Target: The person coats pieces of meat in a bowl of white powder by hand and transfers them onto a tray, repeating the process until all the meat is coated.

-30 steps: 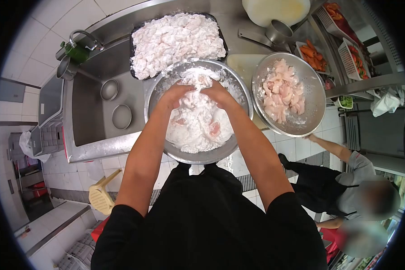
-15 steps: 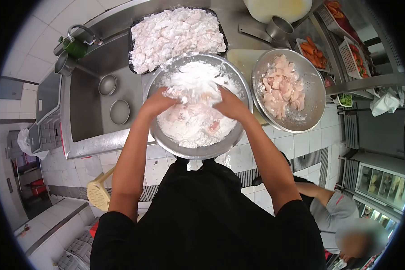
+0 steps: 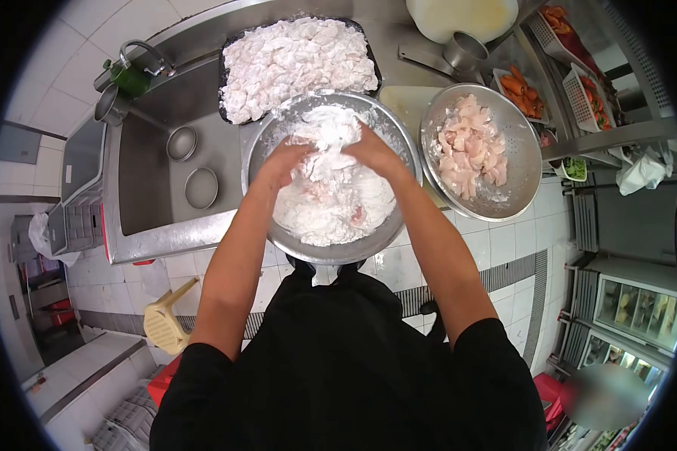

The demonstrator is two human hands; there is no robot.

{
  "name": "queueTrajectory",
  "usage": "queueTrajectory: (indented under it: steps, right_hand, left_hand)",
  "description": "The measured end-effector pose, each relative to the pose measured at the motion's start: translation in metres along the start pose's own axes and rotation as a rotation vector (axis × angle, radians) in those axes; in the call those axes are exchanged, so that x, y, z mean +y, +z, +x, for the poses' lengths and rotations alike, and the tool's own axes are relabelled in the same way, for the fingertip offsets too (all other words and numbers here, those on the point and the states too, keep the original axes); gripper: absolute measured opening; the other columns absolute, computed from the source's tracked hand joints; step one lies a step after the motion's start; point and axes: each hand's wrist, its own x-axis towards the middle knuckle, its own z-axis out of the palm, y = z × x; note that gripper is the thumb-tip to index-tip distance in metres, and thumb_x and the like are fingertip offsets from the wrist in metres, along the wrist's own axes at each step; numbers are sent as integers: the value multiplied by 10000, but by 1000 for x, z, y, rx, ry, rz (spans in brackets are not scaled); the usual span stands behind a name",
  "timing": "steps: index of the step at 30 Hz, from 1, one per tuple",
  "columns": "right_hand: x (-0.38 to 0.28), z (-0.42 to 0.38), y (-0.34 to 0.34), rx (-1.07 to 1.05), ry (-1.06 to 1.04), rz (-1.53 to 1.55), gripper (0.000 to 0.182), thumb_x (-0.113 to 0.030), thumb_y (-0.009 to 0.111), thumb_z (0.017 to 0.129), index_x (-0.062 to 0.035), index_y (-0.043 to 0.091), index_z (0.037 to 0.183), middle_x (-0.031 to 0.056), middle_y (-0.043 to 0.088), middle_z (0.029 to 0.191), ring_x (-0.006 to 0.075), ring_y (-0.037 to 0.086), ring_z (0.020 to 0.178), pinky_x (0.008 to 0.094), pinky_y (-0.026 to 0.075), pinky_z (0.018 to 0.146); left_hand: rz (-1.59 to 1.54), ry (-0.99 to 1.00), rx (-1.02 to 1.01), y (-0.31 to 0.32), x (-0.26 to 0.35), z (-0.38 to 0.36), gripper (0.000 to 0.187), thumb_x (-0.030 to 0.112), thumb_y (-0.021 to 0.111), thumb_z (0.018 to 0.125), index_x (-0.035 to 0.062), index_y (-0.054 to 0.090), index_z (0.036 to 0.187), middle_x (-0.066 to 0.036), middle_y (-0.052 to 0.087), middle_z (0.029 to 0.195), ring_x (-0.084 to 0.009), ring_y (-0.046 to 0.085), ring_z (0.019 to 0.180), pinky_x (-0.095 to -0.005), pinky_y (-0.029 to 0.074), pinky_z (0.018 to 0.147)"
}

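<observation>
A wide steel bowl (image 3: 406, 169) holds white flour (image 3: 331, 225) with pale raw meat pieces (image 3: 358, 216) showing through, which look like chicken. Both my hands are inside it, near the far half. My left hand (image 3: 287, 161) curls in from the left and my right hand (image 3: 372, 152) from the right. Between them they cup a heaped clump of floured chicken pieces (image 3: 327, 135); flour hides most fingertips. Beside the bowl on the right, a steel colander (image 3: 520, 165) contains bare raw chicken pieces (image 3: 470, 146). Behind the bowl, a black tray (image 3: 224, 105) is piled with floured pieces (image 3: 301, 64).
On the left is a steel sink (image 3: 147, 180) with two round metal bowls (image 3: 201, 188) and a tap (image 3: 147, 52). A cutting board (image 3: 459, 16) and a saucepan (image 3: 465, 52) lie at the back right, near a basket of carrots (image 3: 520, 90). A yellow stool (image 3: 165, 323) stands on the floor.
My hands have moved closer together, and the flour between them has gathered into a clump. The co-worker at the lower right has shifted, with the arm now out of sight.
</observation>
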Motion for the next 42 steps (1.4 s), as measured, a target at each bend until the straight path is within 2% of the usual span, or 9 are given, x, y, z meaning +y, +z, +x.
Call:
queueTrajectory:
  steps: [5,11,18,20,27,29,34,40,42]
  right_hand:
    - [-28,4,-19,129,60,-200,575,-144,593,764,11,432,1294,159,558,1209,242,532,1101,320,409,926]
    - [-30,2,-44,-145,139,-671,646,-221,634,723,31,440,1286,240,519,1245,322,494,1170,358,391,965]
    - [69,-11,9,73,148,-392,868,-223,744,634,20,335,1359,246,489,1276,339,474,1196,352,390,986]
    - [64,-2,14,85,41,-3,804,-160,732,645,-1,366,1343,218,518,1254,318,509,1158,345,419,947]
    - [5,25,-5,58,-93,-488,627,-197,637,728,-1,443,1291,228,574,1171,340,549,1101,362,422,942]
    - [-16,20,-10,88,-53,-541,609,-219,596,752,7,437,1294,246,552,1194,354,526,1127,374,406,961]
    - [18,20,-16,70,42,-445,608,-192,614,749,-6,441,1301,220,532,1242,324,505,1161,359,392,973]
    - [-10,-2,12,174,253,-96,658,-158,630,757,4,379,1342,189,548,1201,260,545,1070,329,434,897]
    - [5,10,12,136,153,-51,655,-162,628,757,8,381,1340,194,547,1204,268,546,1075,333,434,897]
  left_hand:
    - [208,-9,136,-11,28,12,534,228,695,761,19,512,1217,-118,575,1160,-192,531,1060,-336,420,879]
    - [765,-8,-4,10,83,-40,578,230,662,784,7,459,1277,-125,564,1200,-207,539,1068,-339,436,885]
    - [508,-88,204,13,-9,3,598,244,656,811,3,419,1305,-154,506,1261,-234,555,1046,-325,461,856]
    - [137,-101,-27,36,17,-20,552,263,631,840,10,435,1290,-122,531,1211,-228,568,1018,-298,492,793]
    - [13,-52,-18,23,23,7,547,364,606,841,13,498,1247,-127,571,1175,-219,575,1013,-349,492,796]
    - [639,-193,343,26,53,-8,583,368,631,819,-13,498,1240,-156,555,1225,-245,576,1027,-357,480,816]
    - [823,58,118,-8,26,20,678,415,654,781,-38,483,1255,-170,540,1253,-291,543,1106,-389,441,872]
    - [298,-184,231,22,0,21,573,359,615,836,-18,490,1249,-146,577,1179,-265,591,980,-365,466,844]
    - [-84,-146,1,27,-1,19,580,366,603,847,-11,473,1268,-154,575,1172,-236,573,1009,-355,454,870]
